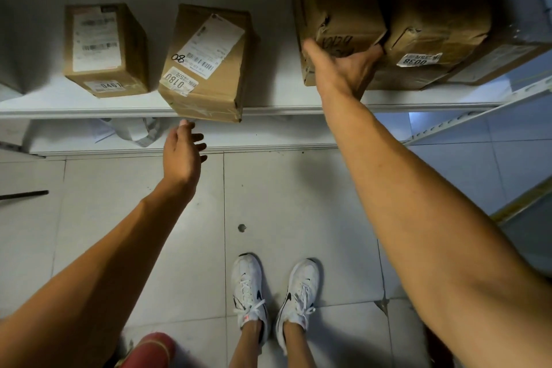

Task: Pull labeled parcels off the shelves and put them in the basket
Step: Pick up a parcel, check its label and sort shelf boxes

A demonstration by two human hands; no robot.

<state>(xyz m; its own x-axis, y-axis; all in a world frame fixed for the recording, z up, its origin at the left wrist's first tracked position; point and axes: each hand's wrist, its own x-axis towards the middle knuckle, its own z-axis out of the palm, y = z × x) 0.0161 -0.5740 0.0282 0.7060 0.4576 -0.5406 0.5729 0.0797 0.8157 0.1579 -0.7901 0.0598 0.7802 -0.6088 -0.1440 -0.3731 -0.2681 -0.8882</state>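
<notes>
Gripped parcel: a tall brown carton [340, 6] with dark handwriting near its lower edge, standing on the white shelf [268, 104] at about 1 o'clock in the view.
Right hand: the right hand [337, 69] is clamped on that carton's lower front, thumb on its left face, fingers [373, 52] curled round its right edge into the gap beside the neighbouring box.
Neighbour parcel: a brown box [439, 24] touching the gripped carton at its 3 o'clock, carrying a white sticker reading 0038.
Middle parcel: a carton [209, 63] at 11 o'clock, tilted, with a shipping label, a sticker reading 0180 and a handwritten 80; its near corner overhangs the shelf lip.
Left hand: the left hand [182, 152] hangs just below that overhanging corner, fingers loosely spread and holding nothing; whether a fingertip touches the box I cannot tell.
Far parcel: a smaller labeled box [104, 48] at 10 o'clock, well apart from both hands.
Lower shelf: a pale plastic mailer [134, 131] lies under the shelf lip.
Floor: grey tiles [119, 218], with white sneakers [274, 293] at 6 o'clock.
Basket: not seen.
</notes>
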